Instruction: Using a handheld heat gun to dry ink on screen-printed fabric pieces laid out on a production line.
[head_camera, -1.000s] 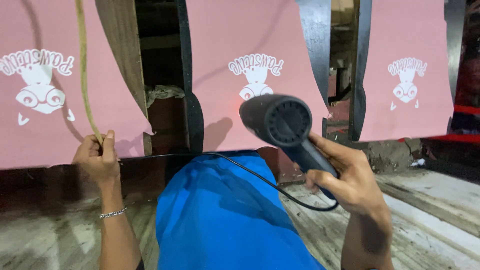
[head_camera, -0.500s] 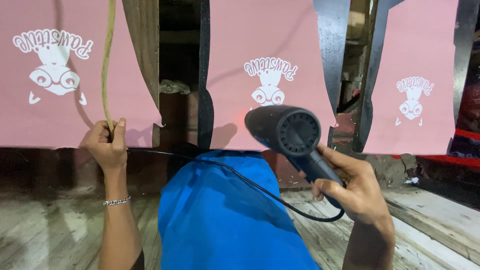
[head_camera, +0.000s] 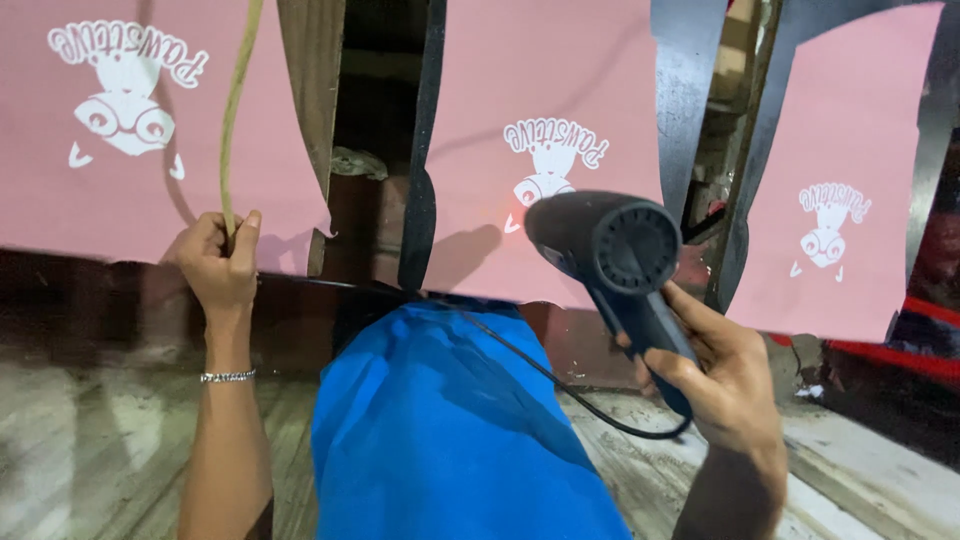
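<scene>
My right hand (head_camera: 725, 375) grips the handle of a black hair dryer (head_camera: 605, 245), whose nozzle points at the middle pink printed sheet (head_camera: 545, 110); a small red glow shows on the sheet near its white print. Its black cord (head_camera: 560, 385) loops down below the handle. My left hand (head_camera: 215, 260) is closed on a thin yellowish rope (head_camera: 235, 110) that hangs from above in front of the left pink sheet (head_camera: 120, 130). A silver bracelet (head_camera: 228, 376) is on that wrist. Blue cloth (head_camera: 440, 430) covers my body below.
A third pink printed sheet (head_camera: 835, 220) hangs at the right. Dark metal frame arms (head_camera: 685, 90) and a wooden post (head_camera: 310, 90) stand between the sheets. A worn wooden bench top (head_camera: 80, 450) runs below.
The view has drifted so the sheets sit further right and lower. My left hand has slid a little right along with the rope. The dryer stays aimed at the middle sheet.
</scene>
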